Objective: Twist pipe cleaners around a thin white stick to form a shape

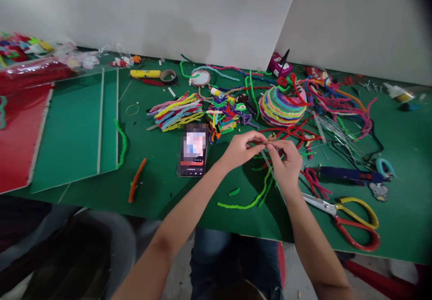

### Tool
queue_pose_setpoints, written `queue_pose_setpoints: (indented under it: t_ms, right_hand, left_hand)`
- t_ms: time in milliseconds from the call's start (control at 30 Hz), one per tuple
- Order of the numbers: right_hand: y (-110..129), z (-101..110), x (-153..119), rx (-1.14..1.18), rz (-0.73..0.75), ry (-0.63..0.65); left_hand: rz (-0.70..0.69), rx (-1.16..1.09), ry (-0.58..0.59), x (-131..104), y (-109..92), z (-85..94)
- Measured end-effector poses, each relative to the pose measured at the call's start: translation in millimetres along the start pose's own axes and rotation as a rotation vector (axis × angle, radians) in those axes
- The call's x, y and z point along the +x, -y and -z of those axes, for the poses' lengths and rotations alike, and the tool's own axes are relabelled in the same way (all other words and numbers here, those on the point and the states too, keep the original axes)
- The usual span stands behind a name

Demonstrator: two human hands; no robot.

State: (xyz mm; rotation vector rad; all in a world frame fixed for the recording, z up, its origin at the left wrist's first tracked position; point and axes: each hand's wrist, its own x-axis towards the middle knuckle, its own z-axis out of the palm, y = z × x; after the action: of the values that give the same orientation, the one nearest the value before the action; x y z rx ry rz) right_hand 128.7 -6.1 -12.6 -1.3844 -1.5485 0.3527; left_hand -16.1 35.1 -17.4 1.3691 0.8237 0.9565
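Note:
My left hand (243, 149) and my right hand (286, 161) meet at the middle of the table, fingertips pinched together. Between them is a small tan piece (271, 138), probably fuzzy like a pipe cleaner, mostly hidden by the fingers. A thin pale strip (265, 157) slants down from the fingertips behind my right hand; whether it is held is unclear. Just below lie green pipe cleaners (248, 206), one long and curved. Red pipe cleaners (292, 131) spread behind the hands. Close to my right forearm rest scissors (337, 207) with yellow and red handles.
A phone (192, 151) lies left of my hands. Behind it are bundles of coloured pipe cleaners (178, 112). A rainbow-coiled ball (282, 105) stands at the back, a blue tool, seemingly a glue gun (347, 174), at right. Tape (168, 77) and an orange pipe cleaner (137, 180) lie left.

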Motion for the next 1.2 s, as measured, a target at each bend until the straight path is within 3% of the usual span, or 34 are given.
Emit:
queue_pose_setpoints:
  t_ms: [233, 667, 933, 1100, 1200]
  right_hand:
    - [-2.7, -2.5, -0.6, -0.015, -0.054, -0.002]
    - [3.3, -0.5, -1.6, 0.032, -0.076, 0.086]
    - [1.8, -1.5, -0.7, 0.176, -0.150, 0.004]
    - [3.5, -0.7, -0.1, 0.083, -0.059, 0.002]
    - [4.4, -1.5, -0.8, 0.115, -0.104, 0.008]
  left_hand:
    - [-0.006, -0.005, -0.101, 0.3, 5.2, -4.6]
    - [-0.164, 0.170, -0.107, -5.3, 1.2, -2.1]
    - [0.007, -0.127, -0.105, 0.5, 1.9, -2.9]
    - [0.019, -0.109, -0.095, -1.1, -1.8, -2.0]
    - [-0.008, -0.065, -0.076, -2.8, -1.4, -2.3]
